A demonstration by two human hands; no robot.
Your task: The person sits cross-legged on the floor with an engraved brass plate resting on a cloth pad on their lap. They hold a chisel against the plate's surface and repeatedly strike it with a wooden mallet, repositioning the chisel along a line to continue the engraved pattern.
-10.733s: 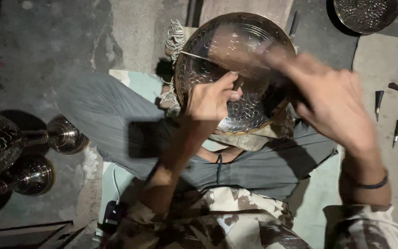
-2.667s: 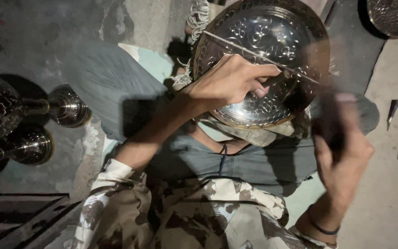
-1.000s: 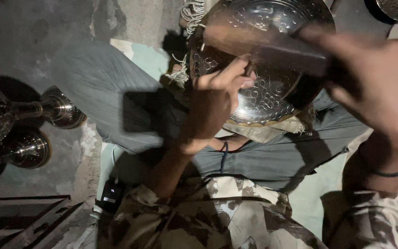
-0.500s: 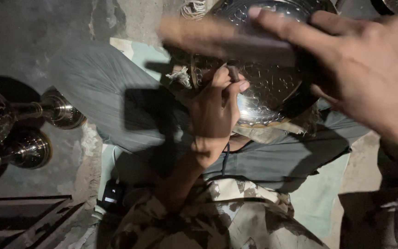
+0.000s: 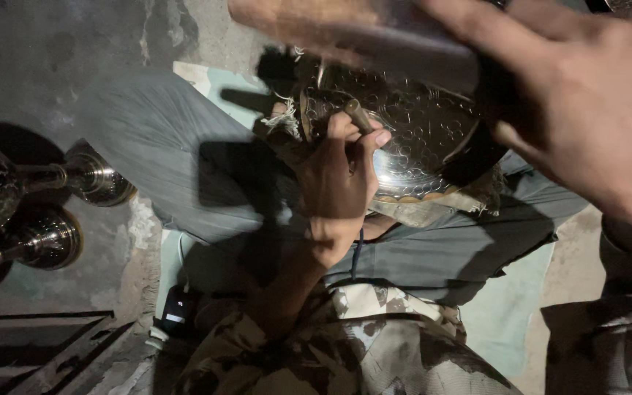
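Head camera view looked straight down at a person seated cross-legged on a dim floor, with a round engraved metal plate (image 5: 418, 135) resting on their lap. That plate served as the landmark.

Directly above the plate, the right hand (image 5: 587, 110) loomed large and blurred close to the lens, covering the plate's upper right rim. Its fingers were curled tight around a dark, blurred hammer handle (image 5: 374, 36) that stretched leftward across the top of the plate and hid part of it.

At the plate's left edge, the left hand (image 5: 338, 179) sat with fingers bunched together, pinching a thin metal chisel (image 5: 360, 117) between thumb and fingertips. The chisel's tip pointed onto the plate's patterned surface, though the contact point itself was too dark to make out.

Beneath the plate lay a frayed cloth (image 5: 433, 208) over grey trousers (image 5: 184, 168). Below the plate, nearer the camera, a camouflage-patterned shirt (image 5: 374, 344) filled the lower frame.

Well to the left of the plate, two shiny metal goblet-like vessels (image 5: 60, 205) lay on their sides on the concrete floor (image 5: 53, 66); their insides could not be seen. Down and to the left of the plate, a small dark device (image 5: 177, 311) sat on a pale green mat (image 5: 513, 307).
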